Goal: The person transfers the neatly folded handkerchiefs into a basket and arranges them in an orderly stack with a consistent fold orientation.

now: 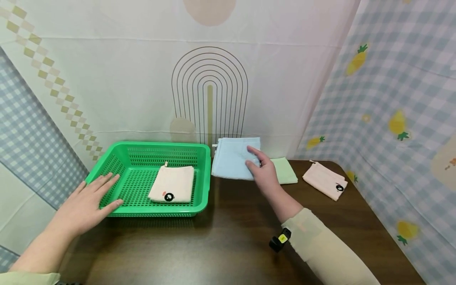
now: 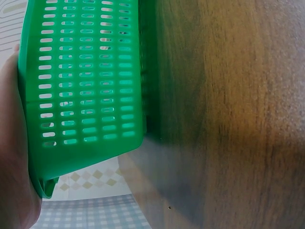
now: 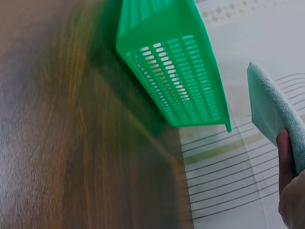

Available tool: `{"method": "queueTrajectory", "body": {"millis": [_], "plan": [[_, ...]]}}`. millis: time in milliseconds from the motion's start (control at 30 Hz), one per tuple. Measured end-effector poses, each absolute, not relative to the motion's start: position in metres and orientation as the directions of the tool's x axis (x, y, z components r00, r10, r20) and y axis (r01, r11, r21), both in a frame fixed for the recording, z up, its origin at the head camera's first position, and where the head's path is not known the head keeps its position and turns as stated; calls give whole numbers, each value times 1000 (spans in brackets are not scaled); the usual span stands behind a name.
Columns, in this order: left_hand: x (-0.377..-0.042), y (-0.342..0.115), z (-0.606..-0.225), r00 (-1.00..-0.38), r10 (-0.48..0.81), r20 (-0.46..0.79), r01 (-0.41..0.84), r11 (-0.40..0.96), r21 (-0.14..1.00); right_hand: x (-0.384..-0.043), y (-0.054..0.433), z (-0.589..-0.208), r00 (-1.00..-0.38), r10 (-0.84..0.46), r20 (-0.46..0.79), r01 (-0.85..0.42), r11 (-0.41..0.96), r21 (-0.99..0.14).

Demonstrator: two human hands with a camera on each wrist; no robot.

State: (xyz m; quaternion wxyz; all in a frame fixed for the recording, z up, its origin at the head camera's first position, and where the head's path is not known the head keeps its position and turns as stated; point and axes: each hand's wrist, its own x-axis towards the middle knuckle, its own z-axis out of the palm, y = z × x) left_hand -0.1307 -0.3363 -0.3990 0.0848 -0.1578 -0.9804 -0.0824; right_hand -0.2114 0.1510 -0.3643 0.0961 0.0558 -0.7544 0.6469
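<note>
In the head view my right hand (image 1: 266, 171) pinches a folded light-blue towel (image 1: 233, 160) by its right side, just right of the green plastic basket (image 1: 209, 178). The right wrist view shows the same towel (image 3: 271, 107) raised above the table, thumb against its face. My left hand (image 1: 87, 204) rests with fingers spread over the basket's left front rim. From the left wrist, the hand (image 2: 14, 152) lies along the upper edge of the perforated wall (image 2: 86, 95). Inside the basket a folded white towel (image 1: 174, 180) with a small black round motif lies flat.
A folded pale-green towel (image 1: 284, 171) lies on the dark wooden table (image 1: 235, 245), partly behind the right hand. Further right is another folded white towel (image 1: 325, 180) with a black motif. Patterned cloth hangs behind the table (image 1: 142, 91) and along its right side (image 1: 399, 91).
</note>
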Motion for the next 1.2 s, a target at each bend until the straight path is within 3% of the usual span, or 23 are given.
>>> {"method": "queueTrajectory", "body": {"millis": [667, 1200], "plan": [[-128, -333, -398, -935, 295, 195, 323, 937, 133, -211, 116, -381, -968, -25, 251, -252, 109, -962], [-128, -333, -395, -938, 290, 191, 318, 939, 131, -201, 76, -373, -973, -105, 204, -214, 86, -973]]}}
